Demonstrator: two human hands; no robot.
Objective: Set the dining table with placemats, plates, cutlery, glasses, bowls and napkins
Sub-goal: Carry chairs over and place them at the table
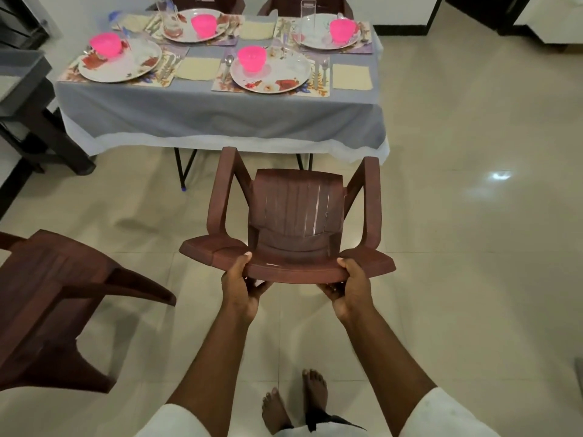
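Four set places cover the grey-clothed table (220,111) above glossy floor tiles (473,216).

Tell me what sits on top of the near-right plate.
A pink bowl stands on the plate, toward its left side. The rest of the plate shows only its printed flower pattern. What the bowl holds, if anything, cannot be seen from this angle.

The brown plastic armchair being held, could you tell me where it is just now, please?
In the head view it is centre frame: the brown plastic armchair is gripped at its backrest top by the left hand and right hand, short of the set table.
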